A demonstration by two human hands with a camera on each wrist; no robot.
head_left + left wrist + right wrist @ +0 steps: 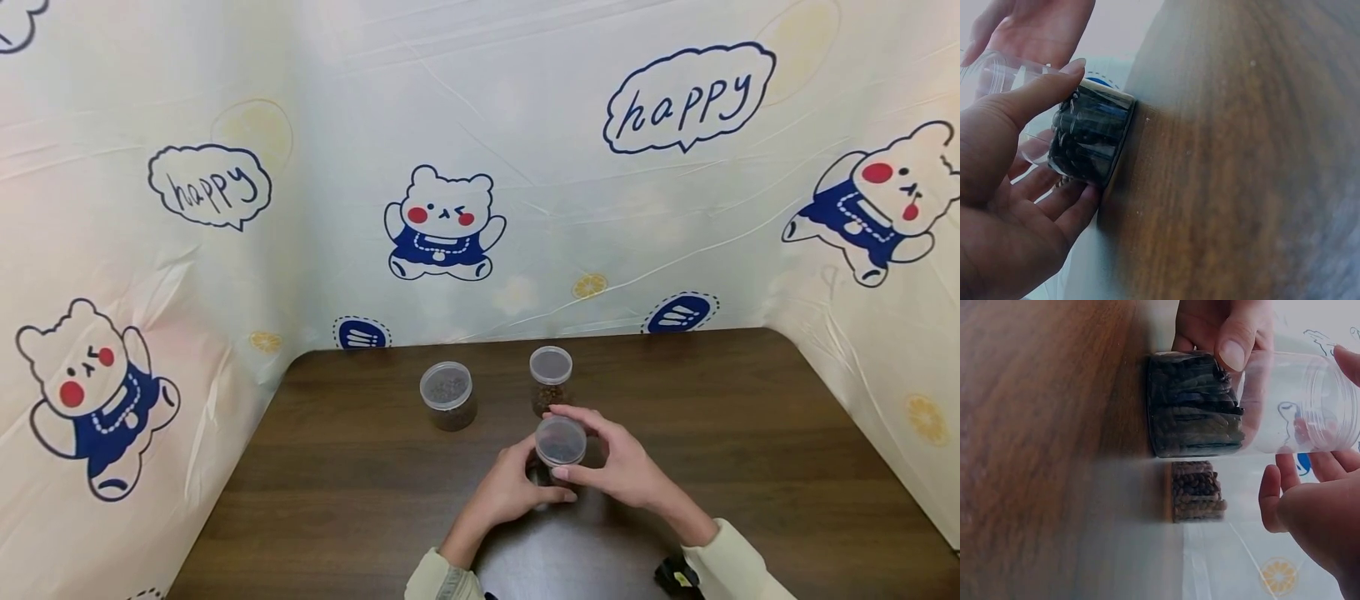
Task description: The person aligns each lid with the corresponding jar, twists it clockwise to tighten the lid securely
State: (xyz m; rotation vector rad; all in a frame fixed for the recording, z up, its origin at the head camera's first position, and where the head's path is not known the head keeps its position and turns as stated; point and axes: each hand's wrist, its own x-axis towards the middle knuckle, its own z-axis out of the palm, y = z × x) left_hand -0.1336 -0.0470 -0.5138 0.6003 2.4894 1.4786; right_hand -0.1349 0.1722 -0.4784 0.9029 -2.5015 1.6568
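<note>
A clear jar [559, 443] about half full of dark pieces [1194, 406] stands upright on the table between both hands. My left hand [512, 487] grips its lower body, thumb on one side and fingers round the other, as the left wrist view also shows. At the top, my right hand [626, 462] holds the jar's round translucent lid [561, 439] between thumb and fingers. Just behind stands a slimmer lidded jar [551, 379] with brown bean-like pieces [1196, 490]. Further left is a wider lidded jar [448, 396], its dark contents hard to make out.
The brown wooden table [337, 500] ends at the back against a pale curtain [540, 108] printed with cartoon bears, which also rises at both sides. A black object [677, 577] lies at the right sleeve's cuff.
</note>
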